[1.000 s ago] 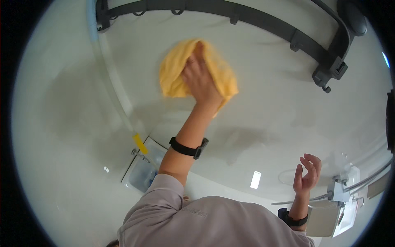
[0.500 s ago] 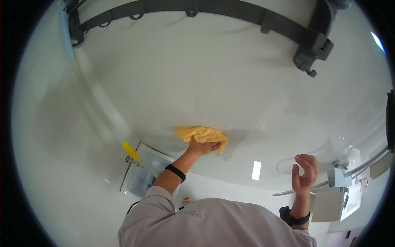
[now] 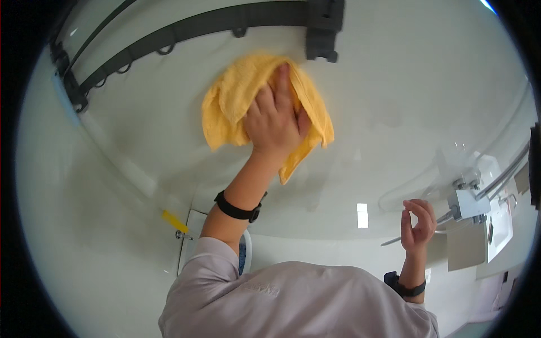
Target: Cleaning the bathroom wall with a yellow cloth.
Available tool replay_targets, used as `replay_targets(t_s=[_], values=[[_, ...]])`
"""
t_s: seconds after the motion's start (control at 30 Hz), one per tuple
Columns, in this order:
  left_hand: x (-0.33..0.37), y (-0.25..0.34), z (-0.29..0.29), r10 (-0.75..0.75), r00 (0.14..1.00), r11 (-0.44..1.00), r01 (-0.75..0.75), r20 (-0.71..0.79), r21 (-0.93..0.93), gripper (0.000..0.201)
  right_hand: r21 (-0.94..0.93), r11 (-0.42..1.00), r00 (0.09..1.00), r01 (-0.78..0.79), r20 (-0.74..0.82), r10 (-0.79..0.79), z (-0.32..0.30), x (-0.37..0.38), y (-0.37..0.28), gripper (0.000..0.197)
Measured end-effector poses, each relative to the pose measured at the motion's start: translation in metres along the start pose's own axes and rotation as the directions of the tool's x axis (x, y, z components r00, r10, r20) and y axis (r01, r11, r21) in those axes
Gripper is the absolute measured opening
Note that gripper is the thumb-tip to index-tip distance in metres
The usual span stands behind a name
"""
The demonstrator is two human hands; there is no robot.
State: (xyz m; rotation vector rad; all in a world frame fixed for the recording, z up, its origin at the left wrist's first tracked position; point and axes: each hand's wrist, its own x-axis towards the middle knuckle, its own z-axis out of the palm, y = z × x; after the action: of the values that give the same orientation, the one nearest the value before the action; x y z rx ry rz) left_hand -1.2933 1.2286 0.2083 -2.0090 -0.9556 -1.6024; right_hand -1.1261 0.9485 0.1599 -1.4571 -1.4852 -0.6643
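The person's left hand [image 3: 275,121] lies spread on a yellow cleaning cloth [image 3: 234,101], its back toward the viewer, fingers pointing up and thumb standing off to the right. The cloth is bunched in loose folds around the fingers, one pointed corner trailing down beside the wrist, and it rests against a glossy pale wall panel [image 3: 383,112], below a dark grey hook rail [image 3: 208,31].

The right hand [image 3: 418,225] is raised well apart from the cloth, its fingers curled and its thumb separated from them by a gap. Just beyond it, to the right, is a box-shaped silver shower mixer [image 3: 465,204], with a white washbasin [image 3: 500,234] farther right.

A black watch [image 3: 239,211] circles the left forearm and a black wristband [image 3: 404,284] the right. The shirt [image 3: 315,304] is pale mauve-grey; a small line of lettering on its chest is too faint to read here. At lower left, a yellow hose end [image 3: 176,222] meets a metal tap [image 3: 181,234], near a basin partly hidden by the left arm.
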Motion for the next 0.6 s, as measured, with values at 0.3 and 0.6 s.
replay_targets(t_s=[0.3,0.6], values=[[-0.199,0.012,0.078,0.599,0.778,0.768,-0.491,0.19,-0.411,0.051,0.163,0.984,0.998,-0.069,-0.004,0.07,0.016,-0.006,0.0,0.024],[-0.149,0.01,0.047,0.465,0.777,0.644,0.033,0.425,-0.765,0.041,0.137,0.988,0.998,-0.066,0.023,0.064,-0.003,-0.014,-0.002,0.022]])
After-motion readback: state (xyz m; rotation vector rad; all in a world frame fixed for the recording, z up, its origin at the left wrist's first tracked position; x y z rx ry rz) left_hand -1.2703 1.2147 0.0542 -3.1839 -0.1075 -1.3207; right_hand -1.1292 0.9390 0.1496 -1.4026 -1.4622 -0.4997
